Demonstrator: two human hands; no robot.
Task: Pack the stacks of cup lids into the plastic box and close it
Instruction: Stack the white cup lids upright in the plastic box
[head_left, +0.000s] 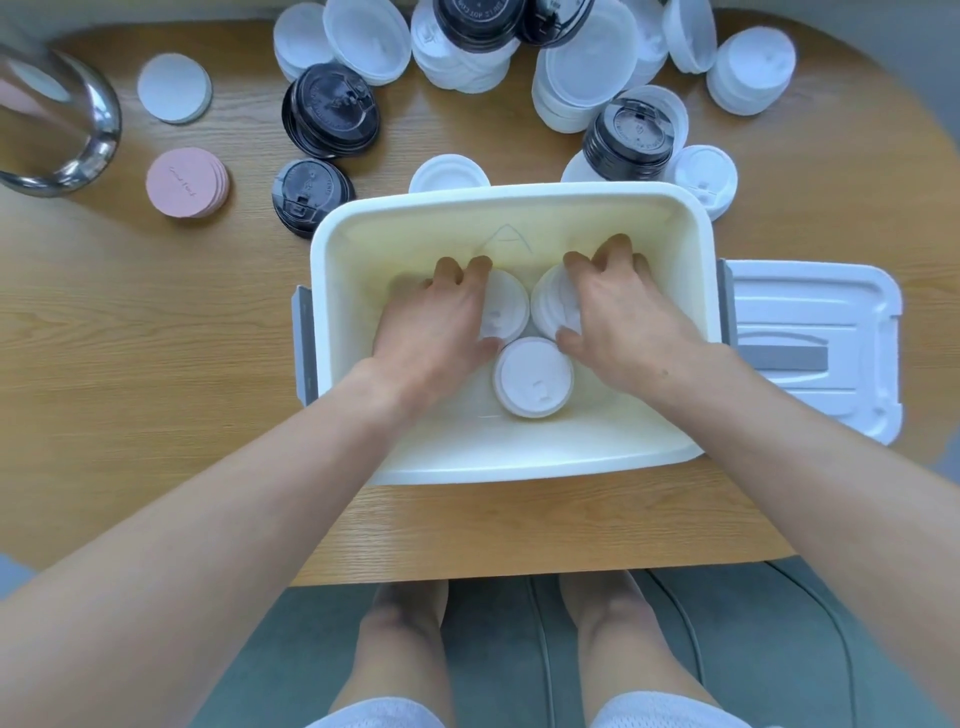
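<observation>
Three stacks of white cup lids sit inside the open plastic box (511, 208), mid-table near the front edge. The left hand (434, 322) wraps around the left lid stack (503, 306), fingers curled over it; the right hand (621, 317) clamps the right lid stack (553, 306). A third lid stack (534, 376) stands free just in front, between both wrists. The box lid (815, 338) lies flat to the right. Black and white lids (467, 52) crowd the far side of the table (156, 338).
</observation>
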